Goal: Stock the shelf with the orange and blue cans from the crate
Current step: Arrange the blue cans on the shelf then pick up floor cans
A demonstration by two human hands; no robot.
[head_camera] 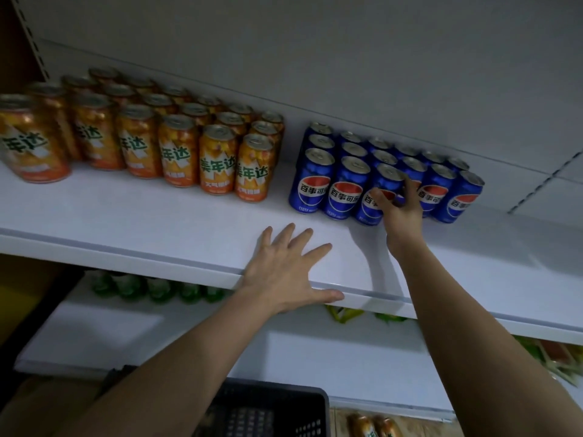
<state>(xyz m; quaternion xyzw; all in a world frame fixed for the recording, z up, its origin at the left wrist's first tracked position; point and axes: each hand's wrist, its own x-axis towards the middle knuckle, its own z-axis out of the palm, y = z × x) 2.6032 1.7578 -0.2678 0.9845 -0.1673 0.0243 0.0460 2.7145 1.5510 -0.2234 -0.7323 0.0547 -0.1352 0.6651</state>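
Right hand [400, 207] grips a front-row blue can [377, 197] on the shelf [157, 228].
Left hand [288, 269] lies flat, fingers spread, on the near shelf edge, left of that can.

1. This is a shop: white metal shelves [157, 216] with a slotted post [30, 36].
2. Orange cans [176, 149] and blue cans [344, 181] stand in neat rows, labels facing front.
3. Green bottles [151, 288] fill the lower shelf.

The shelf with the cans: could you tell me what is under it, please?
Under the shelf stands a lower shelf with green bottles at the back and yellow-green packets further right. The shelf's front edge hides their upper parts and anything deeper.
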